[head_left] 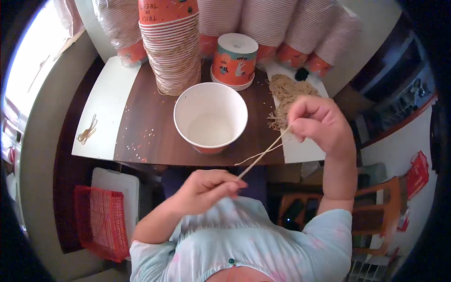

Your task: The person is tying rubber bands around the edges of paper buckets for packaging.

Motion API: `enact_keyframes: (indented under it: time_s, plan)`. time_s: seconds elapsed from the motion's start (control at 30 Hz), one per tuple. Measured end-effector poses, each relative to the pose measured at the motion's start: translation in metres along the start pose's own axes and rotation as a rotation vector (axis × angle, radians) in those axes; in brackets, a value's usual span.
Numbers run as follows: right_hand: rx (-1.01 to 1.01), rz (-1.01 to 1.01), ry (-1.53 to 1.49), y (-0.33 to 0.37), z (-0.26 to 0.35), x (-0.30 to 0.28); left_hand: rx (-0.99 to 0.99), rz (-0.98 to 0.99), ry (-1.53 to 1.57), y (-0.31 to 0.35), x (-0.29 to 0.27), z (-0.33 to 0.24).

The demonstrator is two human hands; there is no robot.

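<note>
- String [256, 162], thin and tan, is held between two bare hands, in front of the table [150, 113] edge on the person's side.
- The left hand [206, 190] pinches the low end between thumb and finger.
- The right hand [322, 124] is closed in a pinch on the high end.
- The string makes a straight slant, from low on the left up to the right. A loose bit crosses it.
- A round paper bucket [210, 113], white inside and orange outside, stands mouth up on the table. It is ahead of the left hand and to the left of the right hand. The left hand looks nearer to it.
- A messy bunch of tan strings [286, 87] lies just past the right hand; I cannot tell if they touch.
- A tall stack of nested buckets [171, 56] stands behind the bucket, to the left.
</note>
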State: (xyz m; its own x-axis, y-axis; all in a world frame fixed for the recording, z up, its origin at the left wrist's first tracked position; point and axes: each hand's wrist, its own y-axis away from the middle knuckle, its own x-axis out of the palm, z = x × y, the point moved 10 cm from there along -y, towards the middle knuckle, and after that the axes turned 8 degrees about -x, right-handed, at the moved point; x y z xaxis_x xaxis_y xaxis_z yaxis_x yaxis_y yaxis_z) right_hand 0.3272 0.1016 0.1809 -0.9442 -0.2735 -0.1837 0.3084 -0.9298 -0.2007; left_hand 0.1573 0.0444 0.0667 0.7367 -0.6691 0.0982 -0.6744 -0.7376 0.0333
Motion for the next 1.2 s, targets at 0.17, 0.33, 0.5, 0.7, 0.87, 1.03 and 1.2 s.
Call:
enact_keyframes:
  time_s: [0.17,0.33,0.5,0.7,0.87,1.03,1.2]
  plan:
    - [0.130,0.116,-0.042,0.010,-0.054,-0.009,-0.272,-0.137,0.192,0.029,-0.037,0.044]
    - [-0.295,0.481,0.947,0.031,-0.047,0.053,-0.364,-0.055,0.283,0.028,-0.031,0.045]
    - [-0.094,0.291,0.070,0.039,-0.058,0.108,-0.412,0.019,0.276,0.008,-0.012,0.046]
    - [-0.094,0.242,0.219,0.034,-0.086,0.132,-0.463,-0.040,0.244,0.011,-0.025,0.049]
    - [-0.456,0.020,0.455,0.032,-0.053,0.116,-0.485,-0.160,0.579,0.021,-0.040,0.062]
    - [-0.391,-0.011,0.428,0.034,-0.062,0.110,-0.472,-0.117,0.553,0.023,-0.038,0.071]
    - [-0.344,-0.011,0.419,0.036,-0.068,0.105,-0.462,-0.211,0.421,0.025,-0.045,0.077]
